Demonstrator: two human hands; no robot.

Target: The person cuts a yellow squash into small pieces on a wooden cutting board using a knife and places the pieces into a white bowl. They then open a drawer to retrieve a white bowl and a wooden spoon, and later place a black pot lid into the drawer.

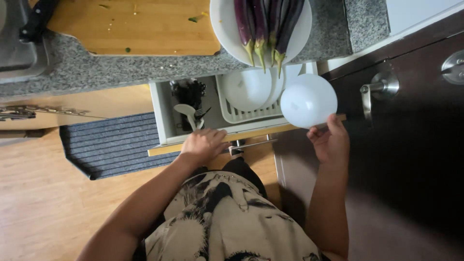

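My right hand [331,141] has the white bowl [308,100] by its near rim, thumb and fingers pinched on the edge, bowl held upside down, dome facing the cam. Bowl sits above the right end of the open drawer [164,126], just in front of the dark door [411,121] w/ its metal handle [379,89].

My left hand [204,143] rests on the drawer's front edge, fingers curled over the wood lip, gripping the edge & nothing else.

Inside the drawer: white dish rack [234,115] w/ more white bowls/plates stacked on edge, and to its left a utensil section w/ a white spoon [186,112] and forks, dark bits behind I can't make out.

On the granite counter [96,67] above: white plate [227,34] of long purple eggplants [266,24], stems pointing at me, and a wood cutting board [135,26] left of it w/ a few green scraps. Grey mat [101,145] on the wood floor, left of the drawer.
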